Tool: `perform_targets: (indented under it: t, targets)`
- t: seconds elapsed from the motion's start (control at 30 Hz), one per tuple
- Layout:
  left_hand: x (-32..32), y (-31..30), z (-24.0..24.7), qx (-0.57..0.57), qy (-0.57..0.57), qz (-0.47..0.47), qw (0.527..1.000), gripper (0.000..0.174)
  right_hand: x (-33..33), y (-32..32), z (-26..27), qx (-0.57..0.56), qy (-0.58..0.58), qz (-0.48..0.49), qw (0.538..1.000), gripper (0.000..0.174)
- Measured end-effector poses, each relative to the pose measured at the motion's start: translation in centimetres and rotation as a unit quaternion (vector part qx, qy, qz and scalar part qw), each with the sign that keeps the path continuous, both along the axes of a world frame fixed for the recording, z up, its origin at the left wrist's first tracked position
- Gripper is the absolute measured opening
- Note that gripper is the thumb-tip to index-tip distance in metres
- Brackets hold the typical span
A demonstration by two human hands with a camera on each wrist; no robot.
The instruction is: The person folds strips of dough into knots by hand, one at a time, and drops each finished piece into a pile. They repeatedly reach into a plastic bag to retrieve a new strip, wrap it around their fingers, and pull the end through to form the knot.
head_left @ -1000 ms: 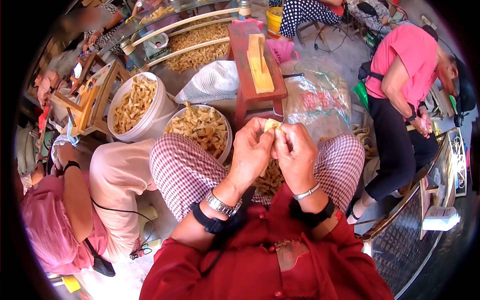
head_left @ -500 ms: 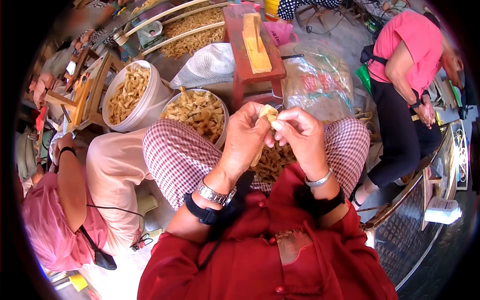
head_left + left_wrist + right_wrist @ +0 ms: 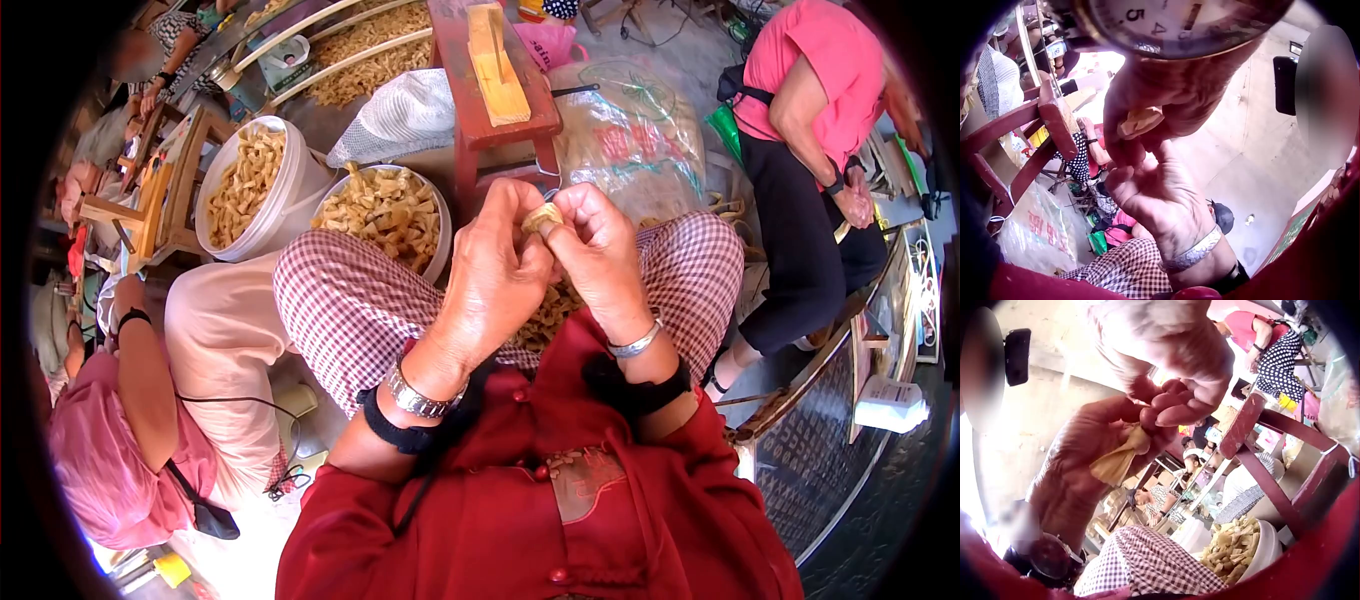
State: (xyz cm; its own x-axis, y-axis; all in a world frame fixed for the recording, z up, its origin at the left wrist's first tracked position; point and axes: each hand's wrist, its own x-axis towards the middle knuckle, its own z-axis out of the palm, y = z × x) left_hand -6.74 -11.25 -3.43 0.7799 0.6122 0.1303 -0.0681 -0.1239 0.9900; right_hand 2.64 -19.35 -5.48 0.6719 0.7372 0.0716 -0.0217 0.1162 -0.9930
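Above the lap, the left hand pinches a pale yellow folded strip between thumb and fingers. The right hand meets it from the other side, its thumb and fingertips gripping the same piece. In the right wrist view the strip fans out flat from a bunched part within the left hand, while the right hand's fingertips are at the bunched end. The left wrist view shows part of the strip between the left hand's fingers; the rest is hidden.
Similar pieces fill a round tub and a white bucket at the left. A red bench with a wooden block stands ahead, beside a clear plastic bag. People sit on both sides.
Both hands stay on the piece; their fingers have shifted around it, and the right fingertips have come closer to the left hand. The bench and tubs appear higher and further left in view.
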Motion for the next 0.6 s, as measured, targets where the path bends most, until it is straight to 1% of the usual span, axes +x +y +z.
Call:
perform_targets:
  t: [0.03,0.07,0.1,0.17,0.27,0.37,0.4,0.47,0.5,0.53,0.6]
  targets:
    - [0.0,0.0,-0.2,0.039,0.004,-0.002,0.999,0.022,-0.2,0.1,-0.3,-0.004,-0.027,-0.026,0.999,0.013]
    - [-0.1,0.2,-0.5,0.079,0.008,-0.004,0.997,0.023,-0.1,0.3,-0.8,0.0,-0.108,-0.052,0.993,0.014]
    - [-0.1,0.2,-0.6,0.118,0.012,-0.007,0.993,0.024,0.0,0.4,-1.0,0.004,-0.12,-0.065,0.991,0.014]
    - [-0.5,-0.2,0.1,0.119,0.045,-0.024,0.992,0.026,0.0,0.5,-1.3,0.013,-0.144,-0.09,0.985,0.014]
    - [-0.4,-0.4,0.1,0.109,0.066,-0.02,0.992,0.027,0.2,0.7,-1.8,0.004,-0.125,-0.105,0.987,0.012]
    - [-0.3,0.1,-0.4,0.105,0.063,-0.004,0.992,0.023,0.8,0.6,-2.4,-0.005,-0.133,-0.044,0.99,0.011]
    - [-0.3,0.4,-0.6,0.106,0.061,0.003,0.992,0.021,0.7,0.3,-1.6,-0.002,-0.056,0.002,0.998,0.011]
    - [-0.3,1.1,-1.5,0.105,0.04,0.008,0.994,0.016,0.5,-0.5,0.6,0.004,0.097,0.093,0.991,0.012]
    - [-0.3,1.5,-2.0,0.103,0.029,0.01,0.994,0.013,0.7,-0.6,0.3,0.003,0.11,0.095,0.989,0.014]
    - [-0.3,1.7,-2.4,0.038,0.008,-0.017,0.999,0.006,1.0,-0.8,-0.2,0.001,0.122,0.096,0.988,0.015]
    - [-0.5,1.8,-2.0,-0.065,0.003,-0.058,0.996,0.005,1.3,-1.0,-1.2,0.012,0.156,0.082,0.984,0.021]
